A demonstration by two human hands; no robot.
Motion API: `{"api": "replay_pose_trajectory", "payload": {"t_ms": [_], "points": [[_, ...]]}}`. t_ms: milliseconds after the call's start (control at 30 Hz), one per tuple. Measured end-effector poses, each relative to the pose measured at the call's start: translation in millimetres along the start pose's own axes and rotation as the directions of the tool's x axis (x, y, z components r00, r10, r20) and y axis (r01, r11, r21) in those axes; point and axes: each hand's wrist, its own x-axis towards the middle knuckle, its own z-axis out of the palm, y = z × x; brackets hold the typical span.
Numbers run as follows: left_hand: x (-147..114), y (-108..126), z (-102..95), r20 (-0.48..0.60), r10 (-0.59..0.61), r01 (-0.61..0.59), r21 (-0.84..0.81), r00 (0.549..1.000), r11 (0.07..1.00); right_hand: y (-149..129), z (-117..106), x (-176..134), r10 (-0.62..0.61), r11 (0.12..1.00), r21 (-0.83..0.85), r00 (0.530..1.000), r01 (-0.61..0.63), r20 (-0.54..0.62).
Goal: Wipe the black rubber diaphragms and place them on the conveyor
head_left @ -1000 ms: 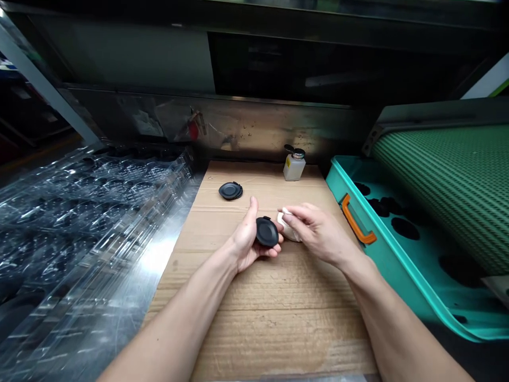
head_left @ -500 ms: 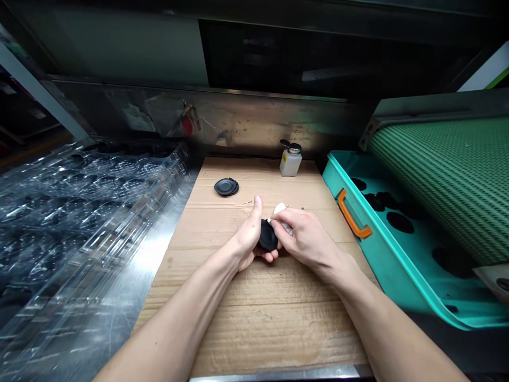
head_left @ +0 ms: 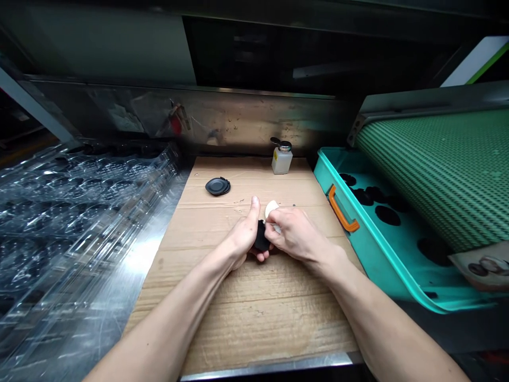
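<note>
My left hand [head_left: 245, 233] is closed around a small, flat, black rounded part [head_left: 261, 237], thumb pointing up, fingertips curled under it. Pressed against the part's right side, my right hand [head_left: 292, 228] is closed in a pinch. A white pad [head_left: 271, 207] sticks out from its fingers; its full shape is hidden. On the cardboard sheet [head_left: 254, 313], to the left beyond my hands, lies a black lid-like part [head_left: 217, 185], seemingly stacked on another. Behind my hands stands a translucent dispenser bottle [head_left: 282, 161] with its metal flip cap raised.
Stacked clear plastic trays [head_left: 79, 212] cover the metal surface at left. On the right, a turquoise bin [head_left: 382, 265] with an orange handle [head_left: 342, 209] holds several black parts under a green conveyor belt [head_left: 441, 164]. A metal panel [head_left: 238, 122] closes off the back.
The whole view has shifted slightly, so things appear further left. My right fingers have moved over the black part, covering more of it; my left hand keeps its hold.
</note>
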Motion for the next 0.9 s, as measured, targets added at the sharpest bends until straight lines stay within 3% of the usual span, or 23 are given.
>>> {"api": "replay_pose_trajectory", "payload": {"t_ms": [400,533,633,700,767,833,900], "points": [[-1,-2,1.1,-0.008,0.016,-0.016,-0.029,1.0,0.999,-6,-5,1,0.071,0.996,0.05,0.997,-0.071,0.003],[-1,4,-9.8,0.063,-0.041,0.053,-0.193,0.997,0.98,-2,-18,-1,0.126,0.99,0.063,0.991,-0.129,0.045],[0,11,-28.3,0.127,-0.118,0.165,-0.478,0.985,0.863,14,-31,-6,0.278,0.957,-0.069,0.959,-0.282,-0.059],[1,13,-40.4,0.204,-0.142,0.24,-0.618,0.969,0.748,26,-35,-8,0.434,0.861,-0.238,0.893,-0.449,-0.116],[2,13,-48.3,0.269,-0.131,0.285,-0.684,0.954,0.672,32,-33,-9,0.502,0.776,-0.366,0.854,-0.514,-0.136],[2,12,-51.3,0.286,-0.122,0.295,-0.708,0.95,0.642,30,-26,-7,0.457,0.787,-0.392,0.877,-0.477,-0.15],[2,12,-50.9,0.273,-0.125,0.288,-0.714,0.954,0.638,21,-16,-5,0.38,0.857,-0.324,0.916,-0.401,-0.129]]}}
